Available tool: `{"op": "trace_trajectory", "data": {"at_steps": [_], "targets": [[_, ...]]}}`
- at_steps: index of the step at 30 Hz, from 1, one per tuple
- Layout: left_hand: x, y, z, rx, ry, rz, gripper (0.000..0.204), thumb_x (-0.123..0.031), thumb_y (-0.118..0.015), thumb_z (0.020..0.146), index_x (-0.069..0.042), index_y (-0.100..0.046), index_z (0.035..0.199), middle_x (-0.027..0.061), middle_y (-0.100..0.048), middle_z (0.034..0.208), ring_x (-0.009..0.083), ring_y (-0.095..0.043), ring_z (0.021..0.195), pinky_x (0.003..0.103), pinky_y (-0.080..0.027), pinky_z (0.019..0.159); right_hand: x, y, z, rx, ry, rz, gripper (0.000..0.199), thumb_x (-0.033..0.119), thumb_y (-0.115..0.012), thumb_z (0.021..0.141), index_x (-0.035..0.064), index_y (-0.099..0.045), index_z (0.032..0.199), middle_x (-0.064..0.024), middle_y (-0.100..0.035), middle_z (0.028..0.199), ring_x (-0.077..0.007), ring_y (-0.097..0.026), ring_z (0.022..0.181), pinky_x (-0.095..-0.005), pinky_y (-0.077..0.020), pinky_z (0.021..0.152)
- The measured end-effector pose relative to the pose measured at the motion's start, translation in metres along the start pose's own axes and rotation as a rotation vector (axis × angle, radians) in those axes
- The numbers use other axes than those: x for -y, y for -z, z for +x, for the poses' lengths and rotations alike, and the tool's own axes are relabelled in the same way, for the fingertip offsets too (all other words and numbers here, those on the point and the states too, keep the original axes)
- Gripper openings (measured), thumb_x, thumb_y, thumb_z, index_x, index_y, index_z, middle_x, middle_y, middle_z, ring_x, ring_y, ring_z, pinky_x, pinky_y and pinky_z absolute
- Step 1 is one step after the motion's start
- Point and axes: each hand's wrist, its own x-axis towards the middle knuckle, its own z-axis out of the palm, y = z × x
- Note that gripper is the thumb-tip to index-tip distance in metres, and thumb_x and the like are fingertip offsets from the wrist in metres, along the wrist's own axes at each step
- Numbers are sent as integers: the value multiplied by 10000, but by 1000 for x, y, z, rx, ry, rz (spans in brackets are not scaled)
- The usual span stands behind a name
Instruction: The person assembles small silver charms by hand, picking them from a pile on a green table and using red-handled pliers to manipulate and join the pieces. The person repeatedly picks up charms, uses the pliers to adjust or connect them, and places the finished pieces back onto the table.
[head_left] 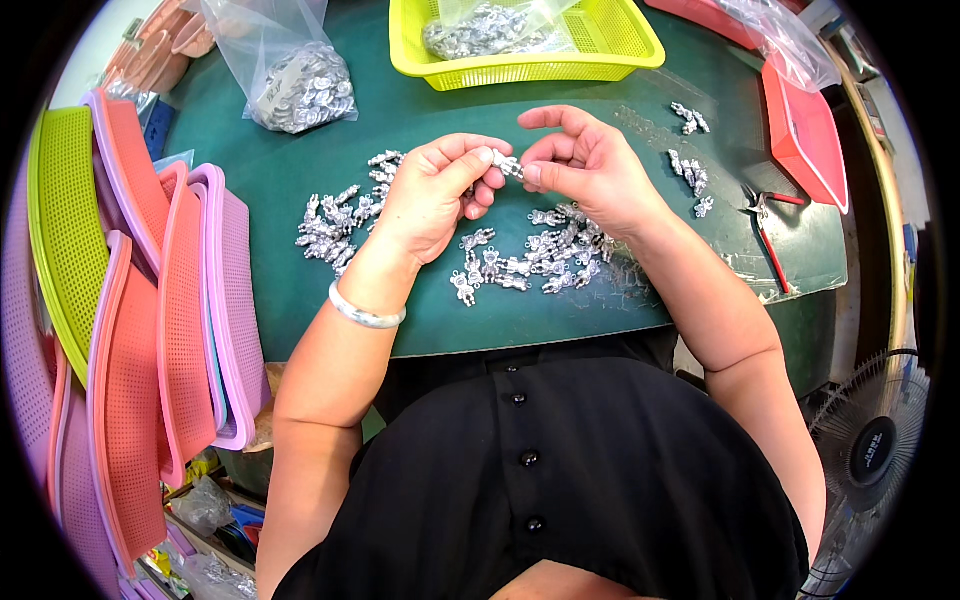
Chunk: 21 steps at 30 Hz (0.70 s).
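Above the middle of the green table, my left hand [432,192] pinches a small silver bear-shaped metal charm [508,165] between thumb and fingers. The thumb of my right hand [600,178] meets the charm's other end, its fingers curled and the index finger raised. Below my hands lies a loose spread of similar charms [545,262], partly hidden by my right hand. Another heap of them [328,228] sits to the left, partly behind my left hand. A few more charms [688,172] lie apart on the right.
Red-handled pliers [768,235] rest at the table's right, near a red tray [805,140]. A yellow-green basket [530,72] and a clear bag of metal pieces [305,90] stand at the back. Stacked plastic baskets [230,300] crowd the left; a fan [872,450] is at lower right.
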Motion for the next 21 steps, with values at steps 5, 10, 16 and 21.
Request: {"op": "trace_trajectory", "data": {"at_steps": [5,10,16,21], "targets": [[0,-1,1,13,-7,-86,170,-91,-519,870,-14,-602,997,21,-583,750,60,-514,619,178,-427,537,-2,0,0,-14,23,-25,418,-34,-604,754,-41,-435,1136,-56,-587,812,-89,-557,748,-207,-453,684],[4,-2,2,37,-67,-67,195,-82,-515,869,-14,-592,1034,20,-579,753,64,-514,646,182,-435,576,-3,-1,0,-7,70,-83,428,-51,-603,744,-25,-439,1138,-27,-552,804,-66,-531,743,-193,-443,683],[6,-1,2,48,-121,22,222,-54,-492,864,-5,-577,1064,9,-557,732,60,-498,638,181,-423,576,-6,-3,-1,34,83,-87,443,-51,-600,747,-1,-440,1157,-8,-530,828,-59,-518,762,-191,-438,702],[5,-3,2,21,-139,75,236,-46,-483,866,4,-561,1084,8,-550,735,57,-494,640,181,-416,569,-4,-2,-1,51,40,-19,431,-65,-573,749,-22,-421,1151,-41,-538,823,-85,-537,746,-209,-455,686]]}}
